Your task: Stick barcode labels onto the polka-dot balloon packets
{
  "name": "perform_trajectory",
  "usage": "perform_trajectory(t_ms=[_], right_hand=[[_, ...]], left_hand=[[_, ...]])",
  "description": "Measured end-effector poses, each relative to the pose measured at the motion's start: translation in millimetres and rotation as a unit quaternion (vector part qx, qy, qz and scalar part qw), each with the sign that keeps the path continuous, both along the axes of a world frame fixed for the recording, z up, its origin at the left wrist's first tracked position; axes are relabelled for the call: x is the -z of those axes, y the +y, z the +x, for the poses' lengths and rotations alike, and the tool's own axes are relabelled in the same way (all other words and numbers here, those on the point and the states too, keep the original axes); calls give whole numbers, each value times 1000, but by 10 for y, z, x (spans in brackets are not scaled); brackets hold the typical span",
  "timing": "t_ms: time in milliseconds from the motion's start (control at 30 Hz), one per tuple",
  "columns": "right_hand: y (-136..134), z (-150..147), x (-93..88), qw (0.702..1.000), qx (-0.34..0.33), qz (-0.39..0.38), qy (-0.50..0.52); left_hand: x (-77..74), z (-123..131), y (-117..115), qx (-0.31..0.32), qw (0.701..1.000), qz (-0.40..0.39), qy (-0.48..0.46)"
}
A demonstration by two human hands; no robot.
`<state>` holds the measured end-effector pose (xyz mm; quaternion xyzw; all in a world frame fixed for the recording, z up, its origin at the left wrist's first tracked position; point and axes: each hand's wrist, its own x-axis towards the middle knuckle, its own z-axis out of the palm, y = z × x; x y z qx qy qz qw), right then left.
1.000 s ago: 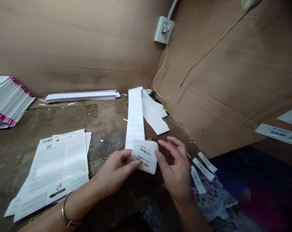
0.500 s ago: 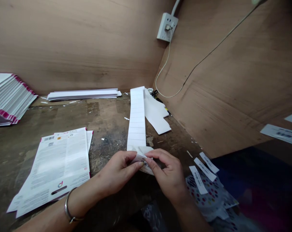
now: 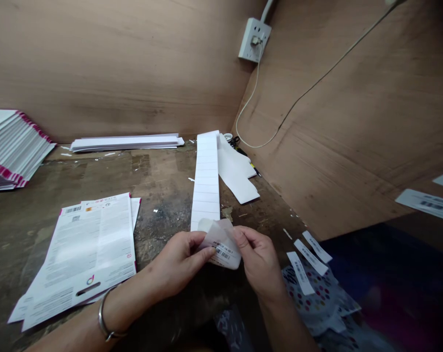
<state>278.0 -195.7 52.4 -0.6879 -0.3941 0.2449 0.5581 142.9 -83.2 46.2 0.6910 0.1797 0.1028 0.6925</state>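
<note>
A long white label strip [image 3: 205, 186] runs from the back of the table towards me, its near end curled up between my hands. A white barcode label [image 3: 224, 252] with black print faces me there. My left hand [image 3: 186, 256] is closed, thumb and fingers pinching the strip's end at the left of the barcode. With thumb and forefinger, my right hand [image 3: 256, 254] pinches the label's upper right edge. Whether the label is partly off its backing I cannot tell. Beside the strip lies more folded white paper [image 3: 238, 171].
Printed white cardboard sleeves [image 3: 85, 249] lie at the left, with a tall stack [image 3: 19, 149] behind. Flat white strips [image 3: 126, 143] rest along the back wall. Loose barcode labels [image 3: 301, 273] stick at the right edge, above dotted plastic bags [image 3: 322, 298]. A cord [image 3: 258, 83] hangs from a wall socket [image 3: 254, 39].
My right hand has moved slightly right, away from my left. The paper between them has opened out, so the barcode now shows. My left hand has barely moved.
</note>
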Motion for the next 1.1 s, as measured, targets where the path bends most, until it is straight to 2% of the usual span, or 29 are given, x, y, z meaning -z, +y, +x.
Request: perform_trajectory(t_ms=[67, 133, 267, 333, 400, 467, 533, 567, 633, 700, 767, 867, 933, 1000, 1100], right_hand=[[-17, 41, 21, 997, -50, 16, 57], [-29, 54, 49, 994, -68, 51, 75], [3, 6, 90, 997, -4, 76, -24], [18, 11, 85, 995, 57, 78, -38], [-26, 99, 47, 982, 158, 97, -24], [-173, 272, -30, 945, 289, 133, -72], [-419, 475, -123, 883, 374, 148, -243], [-563, 564, -158, 847, 374, 133, -353], [-838, 680, -166, 787, 293, 62, -539], [-1042, 712, -65, 767, 178, -16, -617], [-1148, 682, 115, 774, 111, -65, -620], [-1177, 594, 371, 797, 74, -114, -589], [-1169, 539, 442, 808, 58, -143, -569], [-1171, 494, 409, 816, 47, -173, -550], [-1165, 429, 204, 831, 51, -175, -525]], left_hand=[[4, -1, 1, 0, 1000, -7, -5], [4, 0, -2, 2, 1000, -14, -10], [11, 10, -21, 1, 1000, -23, -20], [16, 11, -30, 7, 999, -31, -19], [14, 4, -34, 16, 999, -32, -11], [8, -7, -28, 8, 1000, -5, 9], [8, -14, -11, -14, 999, 34, 30], [12, -14, 0, -24, 998, 47, 37], [28, -8, 19, -33, 997, 55, 41], [45, 2, 25, -32, 997, 48, 41], [55, 9, 19, -28, 998, 34, 40], [49, 11, 2, -24, 999, 16, 40], [39, 2, -2, -23, 999, 13, 42], [32, -11, 2, -19, 999, 7, 44], [32, -18, 6, -17, 999, -5, 43]])
